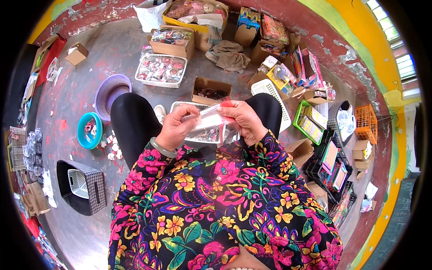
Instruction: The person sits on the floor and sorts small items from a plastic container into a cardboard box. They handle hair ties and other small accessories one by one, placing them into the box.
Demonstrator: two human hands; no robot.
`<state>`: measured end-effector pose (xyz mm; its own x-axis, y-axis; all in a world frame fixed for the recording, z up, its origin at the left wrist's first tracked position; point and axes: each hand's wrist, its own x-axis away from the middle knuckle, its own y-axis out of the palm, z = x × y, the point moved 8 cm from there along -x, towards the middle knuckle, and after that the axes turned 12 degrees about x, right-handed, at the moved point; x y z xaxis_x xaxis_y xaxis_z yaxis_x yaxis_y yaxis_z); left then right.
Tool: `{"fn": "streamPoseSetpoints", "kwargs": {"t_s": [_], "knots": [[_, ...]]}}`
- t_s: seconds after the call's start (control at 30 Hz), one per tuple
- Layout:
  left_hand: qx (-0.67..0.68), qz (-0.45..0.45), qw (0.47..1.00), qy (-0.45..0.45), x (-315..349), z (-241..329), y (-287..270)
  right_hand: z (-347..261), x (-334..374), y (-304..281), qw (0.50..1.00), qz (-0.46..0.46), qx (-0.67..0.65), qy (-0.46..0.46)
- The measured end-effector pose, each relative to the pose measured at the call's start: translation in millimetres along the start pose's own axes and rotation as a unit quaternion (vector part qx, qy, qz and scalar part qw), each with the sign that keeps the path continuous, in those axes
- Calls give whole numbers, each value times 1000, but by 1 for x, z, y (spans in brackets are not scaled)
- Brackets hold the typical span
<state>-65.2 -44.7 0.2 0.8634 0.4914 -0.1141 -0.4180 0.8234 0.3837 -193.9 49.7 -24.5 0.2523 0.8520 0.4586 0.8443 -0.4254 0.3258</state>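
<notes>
In front of my lap, a clear plastic bag (208, 123) with red edging stretches between my two hands. My left hand (173, 129), a bracelet on its wrist, pinches one side of the bag with thumb and fingers. At the other side, my right hand (245, 119) grips the bag near its red strip. Whether anything lies inside the bag, I cannot tell. Partly hidden below the hands is a white basket (198, 145) holding small items in clear wrapping. Just beyond it stands a cardboard box (210, 99) with small dark pieces inside.
A purple tub (102, 100) and a turquoise basin (82, 137) stand left of my knees, with white scraps nearby. Ahead sits a white basket of packets (160, 82). To the right are a green tray (297, 118), black crates (321, 173) and an orange crate (366, 123).
</notes>
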Motion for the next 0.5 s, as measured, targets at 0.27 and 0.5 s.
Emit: {"fn": "streamPoseSetpoints", "kwargs": {"t_s": [0.27,0.5], "knots": [[-172,-42,984,10,-3,10,3,3,-2,-3,1000,11,2,-6],[-271,-70,960,11,-5,20,6,-3,-5,-10,998,15,45,-30]]}}
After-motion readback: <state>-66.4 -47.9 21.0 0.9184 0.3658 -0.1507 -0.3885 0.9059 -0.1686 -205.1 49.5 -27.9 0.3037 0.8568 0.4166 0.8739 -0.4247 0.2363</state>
